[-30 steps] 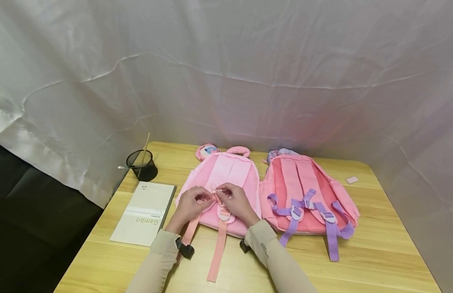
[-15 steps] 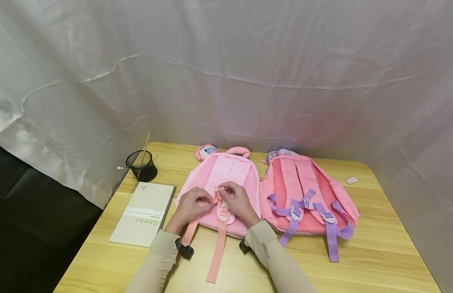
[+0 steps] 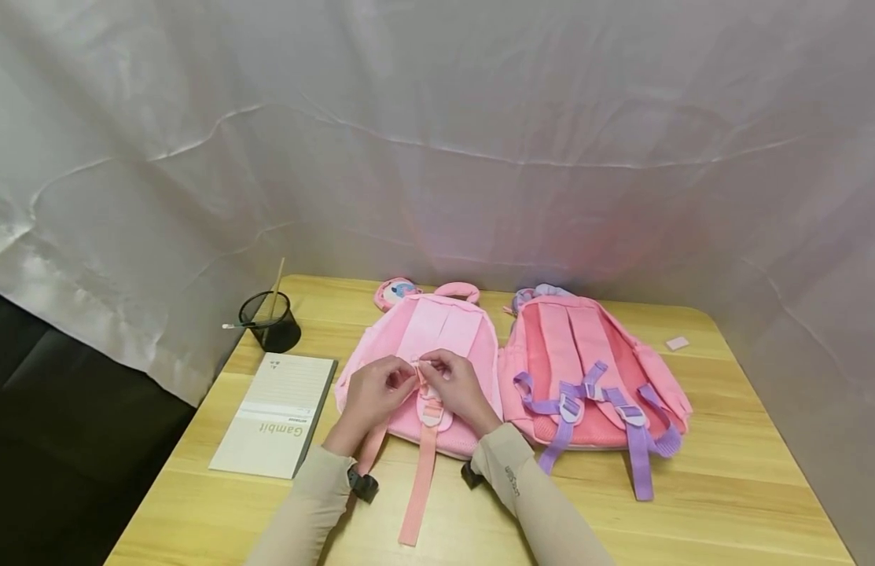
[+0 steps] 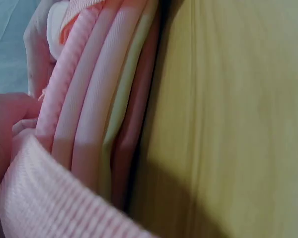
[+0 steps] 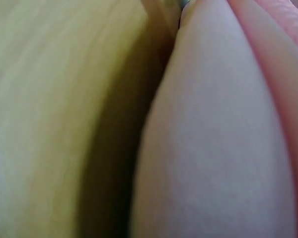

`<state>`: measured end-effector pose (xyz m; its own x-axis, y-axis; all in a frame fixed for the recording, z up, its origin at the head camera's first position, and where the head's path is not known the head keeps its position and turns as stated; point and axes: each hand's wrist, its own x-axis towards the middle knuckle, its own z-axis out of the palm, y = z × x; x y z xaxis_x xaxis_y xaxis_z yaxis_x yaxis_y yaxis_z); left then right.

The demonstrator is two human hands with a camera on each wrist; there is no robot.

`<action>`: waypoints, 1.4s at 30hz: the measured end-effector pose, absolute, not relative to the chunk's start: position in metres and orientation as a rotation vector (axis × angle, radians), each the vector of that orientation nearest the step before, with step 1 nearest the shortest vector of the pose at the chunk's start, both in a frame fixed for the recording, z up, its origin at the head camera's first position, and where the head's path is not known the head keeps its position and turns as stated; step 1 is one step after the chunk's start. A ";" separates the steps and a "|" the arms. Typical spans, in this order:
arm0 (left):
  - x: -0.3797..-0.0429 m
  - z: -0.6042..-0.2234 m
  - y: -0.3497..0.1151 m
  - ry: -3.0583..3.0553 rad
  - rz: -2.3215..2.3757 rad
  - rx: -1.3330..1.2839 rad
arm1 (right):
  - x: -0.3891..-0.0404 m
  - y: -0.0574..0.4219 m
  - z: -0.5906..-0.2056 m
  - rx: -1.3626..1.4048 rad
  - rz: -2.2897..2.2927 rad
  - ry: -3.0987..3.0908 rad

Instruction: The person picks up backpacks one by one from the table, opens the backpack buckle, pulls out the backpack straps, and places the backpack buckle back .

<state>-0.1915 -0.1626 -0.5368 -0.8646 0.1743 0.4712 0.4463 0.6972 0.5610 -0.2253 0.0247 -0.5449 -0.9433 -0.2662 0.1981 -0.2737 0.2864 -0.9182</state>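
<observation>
A light pink backpack (image 3: 437, 318) lies back side up, its shoulder straps facing me. Over its middle, my left hand (image 3: 373, 393) and right hand (image 3: 461, 389) meet, thumb and fingertips pinching a narrow coral chest strap (image 3: 420, 377) with a pale clip at the fingertips. The fingers partly hide the clip. Below, a coral webbing strap (image 3: 419, 483) runs from a white slide buckle (image 3: 431, 418) down onto the table. In the left wrist view the backpack's layered side (image 4: 97, 94) fills the middle, with pink webbing (image 4: 59, 198) crossing in front. The right wrist view mostly shows blurred pink fabric.
Right beside it lies a darker pink backpack (image 3: 575, 346) with purple straps (image 3: 638, 460). A notebook (image 3: 273, 413) and a black mesh pen cup (image 3: 277, 330) stand to the left. A small pale pink card (image 3: 678, 343) lies far right on the wooden table (image 3: 720, 472).
The left fingers have shifted their pinch and come closer to the right fingertips at the strap. The right hand stays nearly in place. The whole view has shifted slightly.
</observation>
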 end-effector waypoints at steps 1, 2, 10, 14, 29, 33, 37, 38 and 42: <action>-0.191 -0.536 -0.161 -2.524 -0.983 -0.466 | -0.225 0.024 -0.545 0.524 1.794 -2.518; -0.190 -0.537 -0.161 -2.523 -0.990 -0.447 | -0.225 0.024 -0.545 0.521 1.790 -2.523; -0.188 -0.548 -0.162 -2.529 -1.080 -0.394 | -0.224 0.024 -0.544 0.524 1.774 -2.520; -0.190 -0.552 -0.164 -2.519 -1.114 -0.437 | -0.226 0.025 -0.545 0.533 1.786 -2.491; -0.190 -0.552 -0.169 -2.582 -1.279 -0.397 | -0.226 0.028 -0.546 0.542 1.911 -2.414; -0.190 -0.552 -0.170 -2.579 -1.279 -0.402 | -0.227 0.028 -0.545 0.537 1.921 -2.405; -0.190 -0.553 -0.170 -2.571 -1.261 -0.409 | -0.228 0.028 -0.547 0.518 1.956 -2.382; -0.190 -0.553 -0.170 -2.567 -1.260 -0.417 | -0.228 0.028 -0.548 0.511 1.964 -2.373; -0.190 -0.554 -0.171 -2.557 -1.244 -0.456 | -0.228 0.028 -0.550 0.497 1.984 -2.339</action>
